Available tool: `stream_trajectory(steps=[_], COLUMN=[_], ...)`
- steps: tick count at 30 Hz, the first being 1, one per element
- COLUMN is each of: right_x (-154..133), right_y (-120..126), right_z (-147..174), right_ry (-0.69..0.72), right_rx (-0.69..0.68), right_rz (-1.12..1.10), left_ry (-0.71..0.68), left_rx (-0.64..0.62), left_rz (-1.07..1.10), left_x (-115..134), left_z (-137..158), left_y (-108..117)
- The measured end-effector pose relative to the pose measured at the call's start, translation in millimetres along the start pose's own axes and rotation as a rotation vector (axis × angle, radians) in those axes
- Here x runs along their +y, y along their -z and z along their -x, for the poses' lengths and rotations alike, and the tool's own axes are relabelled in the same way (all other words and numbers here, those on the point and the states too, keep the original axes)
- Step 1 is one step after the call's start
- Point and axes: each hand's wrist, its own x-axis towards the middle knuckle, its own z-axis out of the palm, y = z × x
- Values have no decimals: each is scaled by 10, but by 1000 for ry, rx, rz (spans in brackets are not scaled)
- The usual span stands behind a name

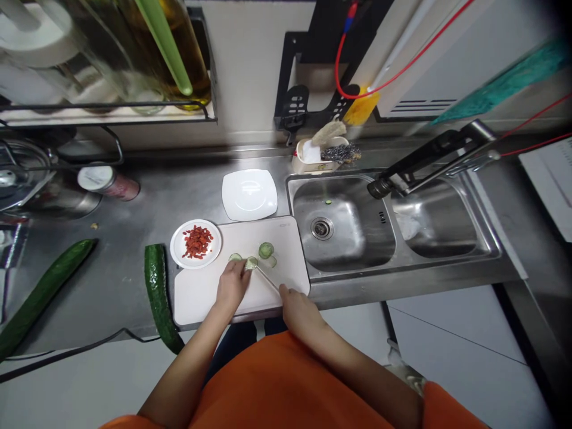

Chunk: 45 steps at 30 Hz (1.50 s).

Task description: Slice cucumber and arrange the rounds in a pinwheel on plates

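My left hand (233,284) is over the white cutting board (201,301), its fingertips pinched at the edge of a thin cucumber slice (251,263). In my right hand (300,310) is a slim knife (268,279), its handle hidden in the closed fingers and its tip touching or very close to that slice. Another cucumber slice (235,257) lies just beyond my left fingers. A darker green cucumber piece (266,249) rests right of the held slice, with a pale slice (271,261) partly beneath or beside it.
A plate of small red dried berries (198,242) overlaps the board's left corner; a white square plate (249,195) stands behind. A cut cucumber (156,292) and a long cucumber (44,292) lie left. To the right are a double sink (344,223) and a black faucet (402,167).
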Motion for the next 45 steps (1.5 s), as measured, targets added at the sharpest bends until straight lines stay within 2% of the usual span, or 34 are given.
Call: stream_trajectory(steps=[26,33,40,45], right_x=[-134,19,222,224], right_y=[-31,-147,-149,-119], right_z=[-61,38,149,148], right_ry=[-30,-46,-18,-16], right_rx=[-24,-43,-39,-47], right_rz=[-60,-70,-59,-57], left_ry=[-8,38,164,311], left_rx=[34,52,-11,124], left_rz=[14,46,125,102], left_x=[-10,37,132,-4], left_z=[-23,-79,-82,-80], left_y=[-23,-13,136,295])
